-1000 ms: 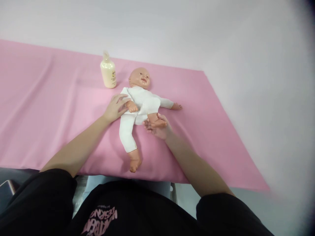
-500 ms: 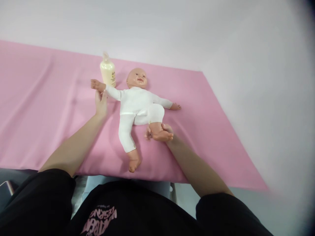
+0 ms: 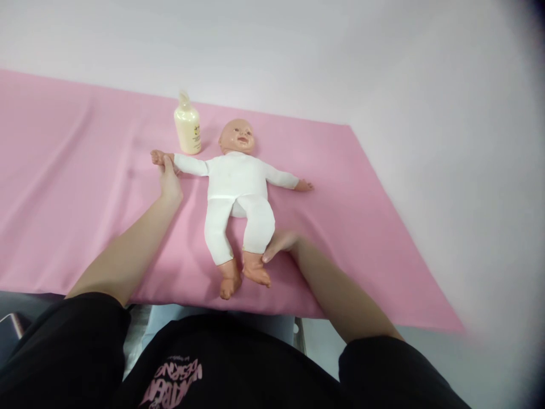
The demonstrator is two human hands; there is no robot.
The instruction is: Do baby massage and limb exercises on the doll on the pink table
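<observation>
A baby doll (image 3: pixel 237 176) in a white body suit lies face up, head away from me, arms spread wide. My left hand (image 3: pixel 169 177) is closed round the doll's wrist on the left side, its thumb on top. At the other end, my right hand (image 3: pixel 279 243) grips the doll's leg on the right side near the ankle; the thumb shows and the other fingers are hidden beneath. Both doll legs are bent slightly and point towards me. Beyond my left hand stands a pale yellow pump bottle (image 3: pixel 188 128) with a clear top.
A pink cloth (image 3: pixel 361 244) covers the table, with shallow folds at the left. Behind and to the right is a white surface (image 3: pixel 447 142). A dark phone-like object (image 3: pixel 11 338) sits at the lower left, below the table edge.
The doll's leg in my right hand has come down from a raised, bent pose to nearly straight. The doll's arm in my left hand has lowered and stretched outward to the left.
</observation>
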